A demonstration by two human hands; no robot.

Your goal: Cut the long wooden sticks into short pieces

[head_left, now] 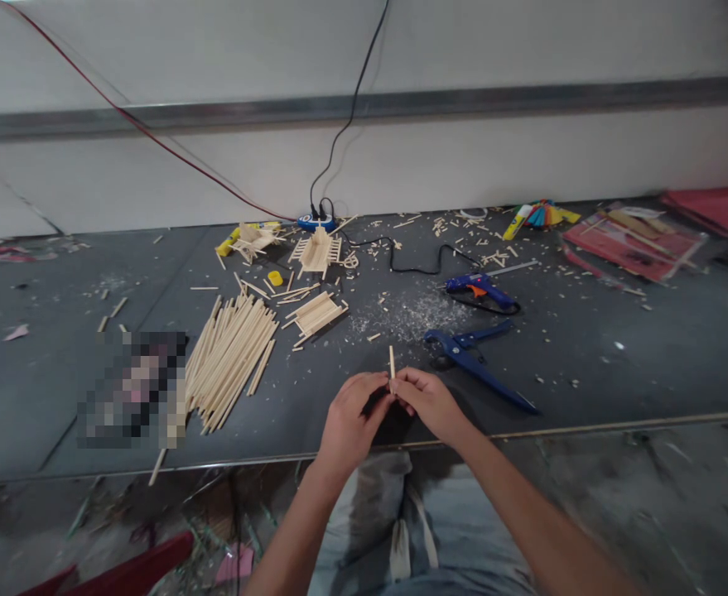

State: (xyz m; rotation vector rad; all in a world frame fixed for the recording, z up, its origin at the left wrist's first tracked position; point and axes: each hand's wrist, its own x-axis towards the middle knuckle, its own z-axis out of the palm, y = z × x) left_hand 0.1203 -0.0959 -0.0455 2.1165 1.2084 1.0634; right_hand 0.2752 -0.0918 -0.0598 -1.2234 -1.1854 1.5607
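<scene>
Near the table's front edge, a short thin wooden stick (392, 362) points up between my hands. The fingertips of my left hand (354, 414) and my right hand (429, 401) are pinched together around its lower end, which they hide. To the left lies a pile of long wooden sticks (233, 356). Behind it, a small flat stick panel (315, 316) rests on the table, and a stick-built model (319, 252) stands farther back. A blue pipe cutter (479, 364) lies open right of my hands, with a blue glue gun (480, 290) behind it.
A second stick model (255, 242) stands near a blue power socket (315, 222) with cords. A yellow cap (275, 278), stick offcuts and pale shavings are scattered around. Red packets (637, 244) lie at the right. A blurred-out dark object (133, 385) lies left of the pile.
</scene>
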